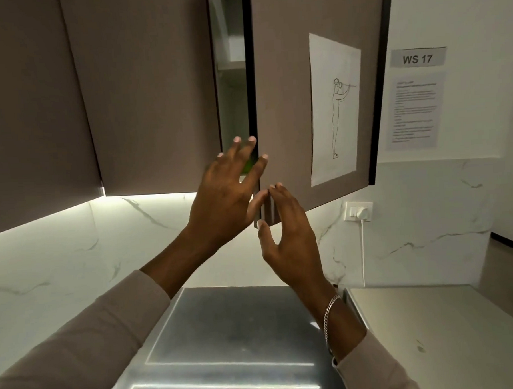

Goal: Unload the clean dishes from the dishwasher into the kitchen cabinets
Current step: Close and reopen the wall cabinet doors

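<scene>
At the centre of the frame I have both hands raised to the lower corner of the cabinet door (282, 89), which stands ajar. The narrow gap at its left edge shows pale shelves (230, 56) inside. My left hand (228, 190) is released, its fingers spread across the gap. My right hand (287, 231) is released too, fingers straight, with the tips at the door's small handle (268, 213); I cannot tell whether they touch it. Neither hand carries anything. No dishes and no dishwasher are in view, only a steel surface (226, 329) at the bottom of the frame. A fleck of green (249, 165) shows behind my left fingers, and I cannot tell what it is. I judge this step to be working the door, either opening or closing it. If opening, the next move calls for hooking my fingers on the handle and swinging the door wide towards the right of the frame.
</scene>
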